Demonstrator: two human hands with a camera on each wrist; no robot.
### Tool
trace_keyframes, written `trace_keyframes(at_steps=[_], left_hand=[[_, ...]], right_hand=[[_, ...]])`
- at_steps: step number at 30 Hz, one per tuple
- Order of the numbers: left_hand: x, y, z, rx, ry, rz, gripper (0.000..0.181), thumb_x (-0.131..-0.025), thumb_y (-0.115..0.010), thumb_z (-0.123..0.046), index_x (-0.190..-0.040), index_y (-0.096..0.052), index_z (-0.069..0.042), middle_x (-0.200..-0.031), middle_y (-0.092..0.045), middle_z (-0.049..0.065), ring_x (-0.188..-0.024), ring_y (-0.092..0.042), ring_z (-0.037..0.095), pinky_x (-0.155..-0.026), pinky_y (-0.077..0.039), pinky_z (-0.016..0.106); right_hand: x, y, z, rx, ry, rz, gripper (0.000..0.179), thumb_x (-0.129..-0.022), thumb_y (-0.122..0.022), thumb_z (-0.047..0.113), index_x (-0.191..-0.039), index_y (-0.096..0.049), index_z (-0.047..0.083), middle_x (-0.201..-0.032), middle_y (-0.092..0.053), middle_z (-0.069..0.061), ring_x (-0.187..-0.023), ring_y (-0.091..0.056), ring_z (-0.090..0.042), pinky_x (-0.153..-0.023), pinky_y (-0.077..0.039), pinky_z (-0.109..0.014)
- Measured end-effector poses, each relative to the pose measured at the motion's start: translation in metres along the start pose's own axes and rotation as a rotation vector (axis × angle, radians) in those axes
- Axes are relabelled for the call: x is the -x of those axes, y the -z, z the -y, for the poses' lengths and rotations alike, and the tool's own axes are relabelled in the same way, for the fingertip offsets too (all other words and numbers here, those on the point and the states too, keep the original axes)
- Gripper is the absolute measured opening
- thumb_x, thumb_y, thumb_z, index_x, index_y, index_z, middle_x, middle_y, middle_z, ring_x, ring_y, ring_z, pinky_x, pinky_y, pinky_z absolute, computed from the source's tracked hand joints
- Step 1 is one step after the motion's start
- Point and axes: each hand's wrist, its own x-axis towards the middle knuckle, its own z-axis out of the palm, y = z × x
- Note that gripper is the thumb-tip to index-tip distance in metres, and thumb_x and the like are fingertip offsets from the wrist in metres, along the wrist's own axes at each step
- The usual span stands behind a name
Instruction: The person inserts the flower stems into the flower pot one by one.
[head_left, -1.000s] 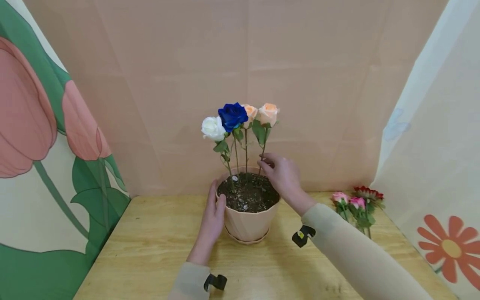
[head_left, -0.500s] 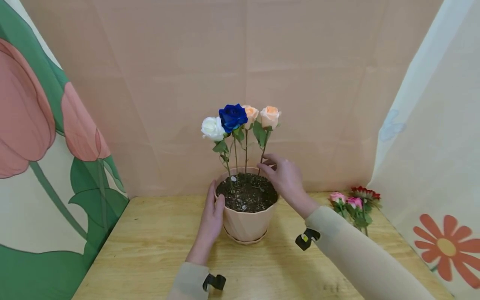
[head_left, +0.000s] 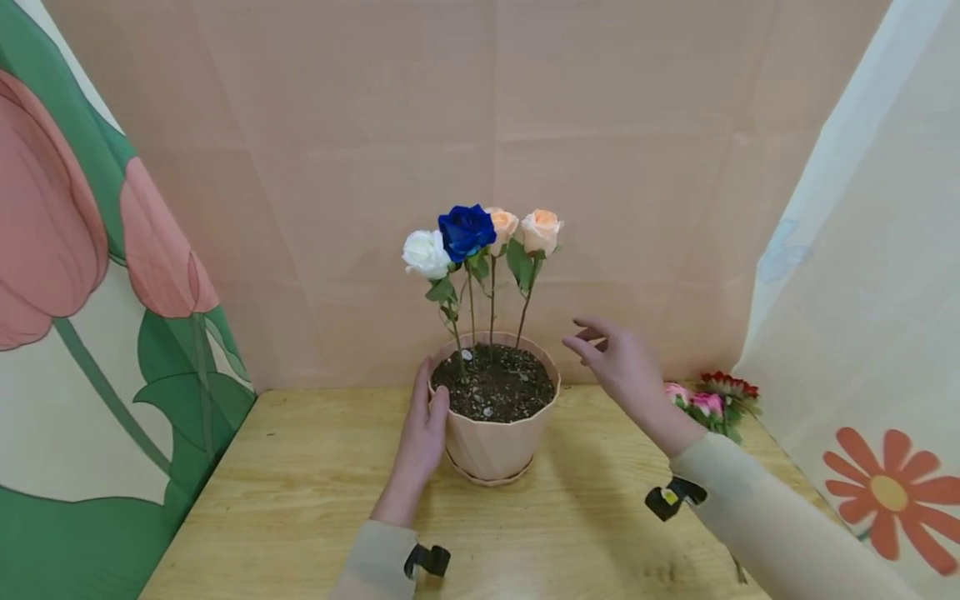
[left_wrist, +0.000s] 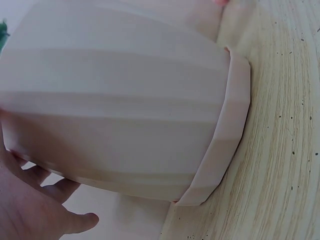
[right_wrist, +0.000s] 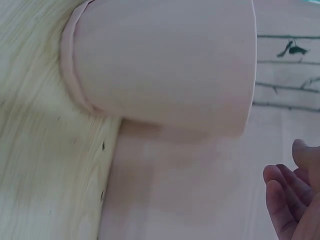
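A pale pink flowerpot (head_left: 491,450) filled with dark soil (head_left: 498,392) stands on a saucer on the table. Planted upright in it are a white rose (head_left: 426,254), a blue rose (head_left: 467,233) and two peach roses (head_left: 541,232), the rightmost leaning slightly right. My left hand (head_left: 422,437) rests against the pot's left side, its fingers reaching along the wall, as the left wrist view also shows. To the right of the pot, apart from it and from the stems, my right hand (head_left: 626,367) is in the air with loosely bent fingers and holds nothing.
At the right of the wooden table (head_left: 315,492) lie pink roses (head_left: 707,405) and a red flower (head_left: 727,384), partly hidden behind my right forearm. A plain pink backdrop (head_left: 337,167) rises behind; flower-printed cloths hang at both sides.
My right hand has let go of the rightmost peach rose's stem and moved right, away from the pot. That rose stays standing in the soil. The left hand remains against the pot.
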Motion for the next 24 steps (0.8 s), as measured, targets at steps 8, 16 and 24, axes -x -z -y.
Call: trace_keyframes(at_steps=[8,16,24], left_hand=[[0.000,0.000,0.003,-0.007,0.008,0.007,0.063,-0.122,-0.040,-0.038,-0.179,-0.017,-0.028,-0.183,-0.016,0.009,-0.164,-0.023,0.043,-0.129,-0.024,0.066],[-0.001,0.001,0.003,-0.016,-0.005,0.010,0.062,-0.122,-0.040,-0.037,-0.179,-0.017,-0.028,-0.183,-0.016,0.008,-0.164,-0.022,0.041,-0.130,-0.022,0.065],[-0.002,0.001,0.003,-0.011,-0.009,0.012,0.063,-0.122,-0.039,-0.039,-0.179,-0.016,-0.028,-0.183,-0.015,0.009,-0.165,-0.020,0.042,-0.131,-0.021,0.064]], right_hand=[[0.025,0.031,-0.037,0.169,0.034,-0.061,0.049,-0.109,-0.072,0.045,-0.143,-0.073,0.010,-0.112,-0.082,-0.011,-0.084,-0.080,-0.026,-0.056,-0.055,-0.035],[0.049,0.055,-0.076,0.224,-0.023,-0.066,0.054,-0.110,-0.069,0.049,-0.146,-0.071,0.009,-0.114,-0.081,-0.014,-0.079,-0.079,-0.024,-0.048,-0.049,-0.034],[0.069,0.068,-0.120,0.295,-0.083,-0.043,0.059,-0.109,-0.069,0.054,-0.139,-0.074,0.003,-0.115,-0.080,-0.020,-0.090,-0.076,-0.036,-0.068,-0.056,-0.048]])
